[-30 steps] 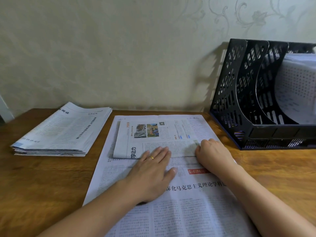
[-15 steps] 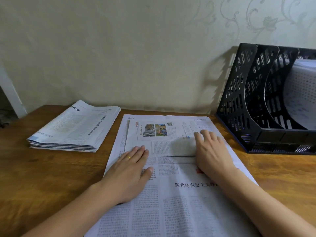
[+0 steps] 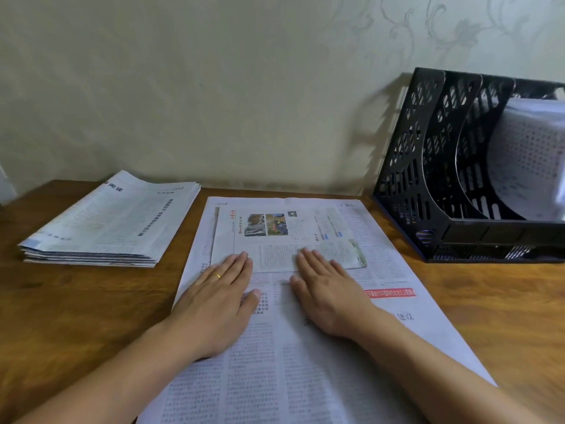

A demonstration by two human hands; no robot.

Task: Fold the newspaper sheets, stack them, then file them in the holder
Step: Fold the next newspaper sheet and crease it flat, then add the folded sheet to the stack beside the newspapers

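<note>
Head view: left hand (image 3: 220, 298) and right hand (image 3: 328, 296) lie spread flat, fingertips pressing the folded sheet's (image 3: 287, 237) near edge, apparently to set the crease; open sheet (image 3: 305, 377) beneath.

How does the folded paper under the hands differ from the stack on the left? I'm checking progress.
The folded paper is one thin piece lying on an open sheet; the stack is several layers thick and sits on the bare table. Both hands press the paper's near edge; nothing touches the stack. The paper shows colour photos, the stack only text. Both lie flat, outside the holder.
</note>
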